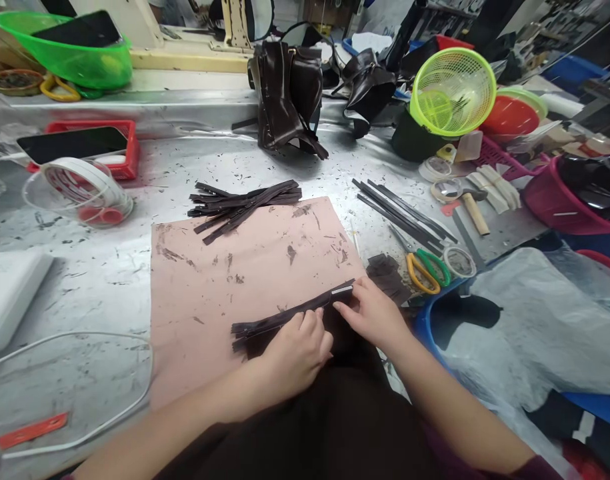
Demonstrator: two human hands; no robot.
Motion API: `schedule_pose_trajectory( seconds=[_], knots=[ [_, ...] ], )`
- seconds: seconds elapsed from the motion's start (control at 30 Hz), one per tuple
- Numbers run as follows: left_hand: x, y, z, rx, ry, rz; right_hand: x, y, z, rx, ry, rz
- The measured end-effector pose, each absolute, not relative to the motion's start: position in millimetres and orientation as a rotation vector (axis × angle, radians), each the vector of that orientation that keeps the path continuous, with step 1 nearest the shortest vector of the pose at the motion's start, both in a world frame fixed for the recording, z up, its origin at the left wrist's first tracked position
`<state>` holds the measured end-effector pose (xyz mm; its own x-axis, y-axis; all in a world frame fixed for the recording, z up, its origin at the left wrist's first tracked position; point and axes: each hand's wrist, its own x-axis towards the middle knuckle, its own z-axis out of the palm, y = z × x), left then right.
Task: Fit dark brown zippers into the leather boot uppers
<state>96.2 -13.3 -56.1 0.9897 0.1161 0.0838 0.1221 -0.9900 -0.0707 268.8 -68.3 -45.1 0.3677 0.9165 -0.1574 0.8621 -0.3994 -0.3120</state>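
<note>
Dark zipper strips (265, 325) lie together at the near edge of the pink mat (195, 280). My left hand (299, 347) has its fingers closed in a pinch on the zipper strip, near the middle of its length. At the strip's right end, my right hand (377, 313) grips it between thumb and fingers, beside a small dark piece with a pale edge. The exact join under my fingers is hidden. Farther back, a loose pile of dark zippers (249, 200) lies across the mat's far edge.
Scissors (425, 270), dark strips (399, 213) and a hammer (475, 212) lie right of the mat. Dark brown leather bags (289, 93) stand behind. A tape roll (77, 183) and white cable (149, 360) are left. A blue bin (425, 323) with plastic sheeting adjoins the right side.
</note>
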Motion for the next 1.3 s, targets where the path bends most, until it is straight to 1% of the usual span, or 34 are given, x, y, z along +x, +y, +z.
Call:
schedule_pose_trajectory(
  seconds=[0.2,0.37,0.5,0.57,0.63,0.73,0.87,0.97,1.03,1.1,1.17,1.3],
  knots=[
    [110.3,-11.5,-58.7,-3.044,-0.173,-0.14,273.6,-65.7,-40.8,-2.472,-1.596,0.479],
    [127.9,-7.2,-57.4,-3.116,-0.354,-0.212,271.7,-69.2,-46.7,-2.412,-1.612,0.358],
    [134.3,-5.5,-57.5,-3.167,-0.572,-0.273,264.2,-80.9,-57.6,-2.155,-1.675,0.166],
    [133.8,-5.3,-58.4,-3.155,-0.621,-0.338,260.9,-86.4,-59.2,-2.026,-1.762,0.153],
    [132.7,-5.4,-60.7,-3.122,-0.63,-0.414,264.9,-89.2,-56.4,-1.968,-1.861,0.217],
    [131.9,-6.0,-65.6,-3.06,-0.659,-0.491,295.8,-88.7,-47.1,-2.155,-1.856,0.283],
    [131.9,-7.6,-68.8,-3.019,-0.661,-0.529,369.2,-86.1,-42.8,-2.617,-1.424,0.094],
    [131.5,-8.3,-67.2,-3.026,-0.657,-0.526,406.7,-86.1,-46.3,-2.885,-1.299,0.127],
    [131.0,-8.3,-65.8,-3.039,-0.666,-0.519,412.7,-90.0,-44.8,-2.938,-1.285,0.094],
    [130.6,-8.2,-65.2,-3.052,-0.667,-0.522,405.3,-99.7,-39.4,-2.856,-1.249,0.078],
    [130.2,-7.8,-65.6,-3.064,-0.661,-0.528,387.9,-116.1,-34.3,-2.689,-1.229,0.268],
    [129.7,-6.8,-67.2,-3.068,-0.652,-0.555,337.7,-158.4,-40.2,-2.155,-1.197,0.944]
  ],
)
